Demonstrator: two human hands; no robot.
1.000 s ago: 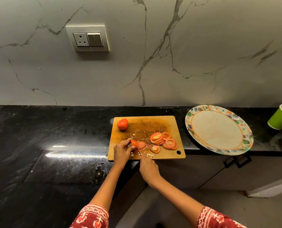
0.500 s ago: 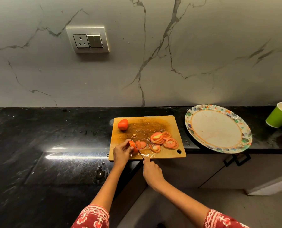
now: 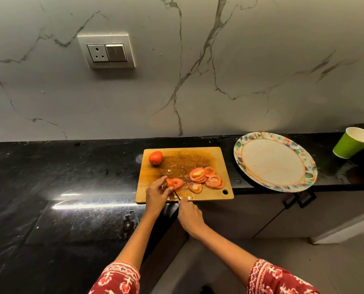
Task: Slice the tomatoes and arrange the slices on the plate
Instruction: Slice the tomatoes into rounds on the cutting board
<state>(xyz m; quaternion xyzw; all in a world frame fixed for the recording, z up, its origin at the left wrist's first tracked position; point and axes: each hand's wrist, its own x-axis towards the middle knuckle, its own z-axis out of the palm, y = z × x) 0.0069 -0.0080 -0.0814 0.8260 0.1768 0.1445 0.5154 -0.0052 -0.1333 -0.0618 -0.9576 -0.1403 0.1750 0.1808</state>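
Two hands are on the job at the near edge of the wooden cutting board (image 3: 185,158). The right hand (image 3: 190,215) is curled round the knife handle, and the knife blade (image 3: 176,193) runs up and away from it toward the tomato piece (image 3: 169,182); only a thin dark sliver of blade shows. The left hand (image 3: 156,193) sits just left of the blade, fingertips curled over and pinching that last bit of tomato to hold it down on the board. Red patterned sleeves show at the bottom of the view.

Right against the held piece, on the far side of the blade, lies a fresh slice (image 3: 178,183). A bit further right of the grip sits a loose pile of tomato slices (image 3: 206,178), some overlapping, all on the board, which is wet with juice and seeds.

Beyond the left hand, near the board's far left corner, there's a whole tomato (image 3: 155,158), uncut.

Well off to the right of the knife hand, the patterned plate (image 3: 244,145) sits on the black countertop (image 3: 70,166) with no slices on it. Past that, a green paper cup (image 3: 351,143). On the marble wall behind, there's a socket and switch plate (image 3: 106,52).
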